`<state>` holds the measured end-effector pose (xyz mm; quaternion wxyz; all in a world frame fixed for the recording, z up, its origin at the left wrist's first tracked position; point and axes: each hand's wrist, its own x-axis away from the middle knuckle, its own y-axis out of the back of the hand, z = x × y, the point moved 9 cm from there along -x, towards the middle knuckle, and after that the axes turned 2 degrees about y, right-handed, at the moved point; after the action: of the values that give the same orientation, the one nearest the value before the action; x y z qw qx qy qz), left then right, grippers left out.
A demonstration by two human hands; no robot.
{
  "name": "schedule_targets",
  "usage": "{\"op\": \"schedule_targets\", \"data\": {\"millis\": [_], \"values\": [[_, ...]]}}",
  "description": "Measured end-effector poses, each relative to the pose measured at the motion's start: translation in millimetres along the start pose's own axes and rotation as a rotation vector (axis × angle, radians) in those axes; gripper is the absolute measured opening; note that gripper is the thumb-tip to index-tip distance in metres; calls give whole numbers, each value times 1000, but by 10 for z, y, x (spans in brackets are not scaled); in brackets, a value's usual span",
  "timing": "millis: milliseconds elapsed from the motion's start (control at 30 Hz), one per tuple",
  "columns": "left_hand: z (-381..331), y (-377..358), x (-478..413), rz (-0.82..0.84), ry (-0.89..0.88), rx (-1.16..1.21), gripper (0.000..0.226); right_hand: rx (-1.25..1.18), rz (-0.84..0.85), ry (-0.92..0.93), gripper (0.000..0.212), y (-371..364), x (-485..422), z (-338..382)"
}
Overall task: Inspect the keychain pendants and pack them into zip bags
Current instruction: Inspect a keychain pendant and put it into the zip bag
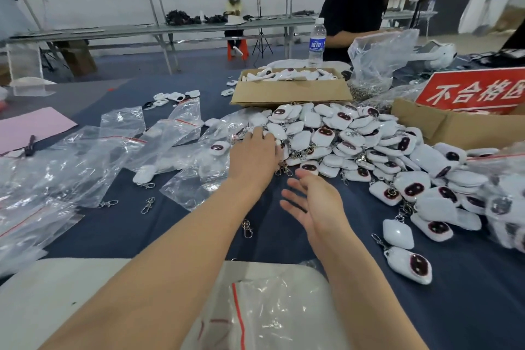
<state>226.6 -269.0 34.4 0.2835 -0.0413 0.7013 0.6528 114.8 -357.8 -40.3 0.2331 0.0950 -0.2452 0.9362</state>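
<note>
The left hand [252,152] lay on the near edge of the pendants [355,136], which were heaped on the bench [483,307]. Its fingertips were hidden, so whether it gripped one could not be told. The right hand [315,203] hovered just beside it, fingers straight and apart, holding nothing. The heap itself was the hazard: the clasps [284,169] looked tangled, so lifting one pendant would likely drag its neighbours and send them sliding off the pile. The bags [170,133] lay crumpled to the left, with one more [270,312] nearest the person. Their slick film could resist opening one-handed. A hurried look might also miss a flaw.
</note>
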Motion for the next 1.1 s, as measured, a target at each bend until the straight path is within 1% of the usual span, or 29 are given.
{"op": "schedule_targets", "data": {"millis": [67, 133, 167, 233, 300, 367, 433, 500, 600, 667, 733, 833, 867, 933, 1000, 1100], "values": [[73, 189, 53, -69, 9, 20, 38, 51, 12, 34, 25, -14, 43, 47], [194, 383, 174, -92, 18, 128, 36, 94, 26, 87, 23, -46, 92, 132], [262, 458, 263, -72, 19, 234, 34, 94, 41, 108, 20, -77, 126, 178], [375, 561, 508, 42, 16, 559, 30, 53, 87, 106, 14, -166, 210, 230], [457, 671, 819, 130, 25, 886, 26, 9, 167, 53, 22, -290, 308, 207], [522, 753, 1124, 196, 36, 1075, 28, 89, 293, 10, 31, -455, 430, 129], [556, 784, 1375, 248, 30, 1174, 29, 259, 448, 33, 30, -628, 569, 27], [631, 723, 1541, 255, 115, 1300, 29, 404, 539, 129, 21, -732, 670, -34], [762, 565, 1651, 174, 352, 1491, 28, 546, 572, 257, 14, -782, 740, -105], [808, 487, 1676, 112, 442, 1561, 22, 625, 542, 320, 11, -771, 739, -165], [835, 412, 1699, 99, 472, 1567, 18, 643, 496, 355, 9, -744, 711, -209], [866, 363, 1720, 115, 444, 1503, 20, 527, 482, 297, 19, -725, 658, -316], [868, 373, 1719, 114, 429, 1496, 22, 526, 489, 291, 19, -727, 655, -345], [865, 382, 1718, 111, 422, 1506, 23, 567, 502, 313, 18, -728, 667, -379], [871, 361, 1724, 105, 431, 1521, 25, 600, 492, 358, 23, -715, 676, -361], [884, 353, 1719, 87, 435, 1505, 23, 574, 458, 408, 19, -677, 670, -307]]}}
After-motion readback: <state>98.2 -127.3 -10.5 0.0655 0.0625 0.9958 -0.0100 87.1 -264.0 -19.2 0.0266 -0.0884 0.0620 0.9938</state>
